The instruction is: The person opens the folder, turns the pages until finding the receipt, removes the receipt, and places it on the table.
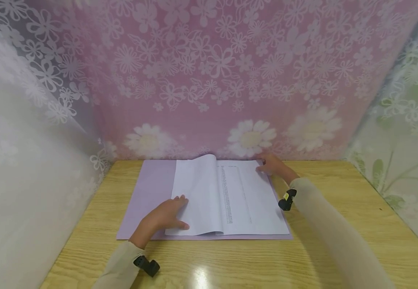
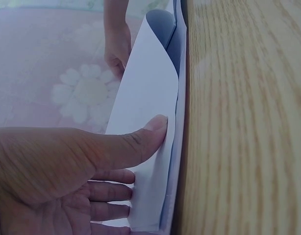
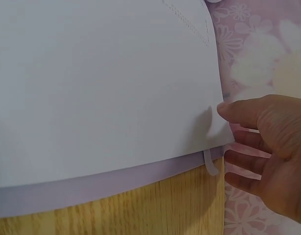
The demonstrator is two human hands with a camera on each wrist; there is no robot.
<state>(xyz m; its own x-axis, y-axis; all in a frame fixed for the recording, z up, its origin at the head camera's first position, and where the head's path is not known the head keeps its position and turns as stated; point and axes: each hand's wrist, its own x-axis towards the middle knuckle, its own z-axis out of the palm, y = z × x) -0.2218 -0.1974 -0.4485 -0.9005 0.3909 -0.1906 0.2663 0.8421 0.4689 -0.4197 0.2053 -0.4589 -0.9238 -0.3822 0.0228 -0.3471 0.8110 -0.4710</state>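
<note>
A lilac folder [image 1: 151,188] lies spread on the table with white paper sheets [image 1: 263,200] inside it. The right-hand sheet bears columns of small print. One turned sheet [image 1: 198,192] curves up at the middle and lies over to the left. My left hand [image 1: 165,214] rests on that turned sheet near its lower left, thumb and fingers spread; the left wrist view shows the thumb [image 2: 145,142] on the paper. At the far right corner is my right hand [image 1: 272,165]. Its thumb [image 3: 238,111] meets the sheet's edge, while its other fingers extend just past the corner.
The wooden table [image 1: 201,261] extends in front of the folder and to both sides. A pink flowered curtain [image 1: 201,120] hangs right behind the folder, with pale curtains at left and right. A pale ribbon [image 3: 210,162] sticks out from under the sheets.
</note>
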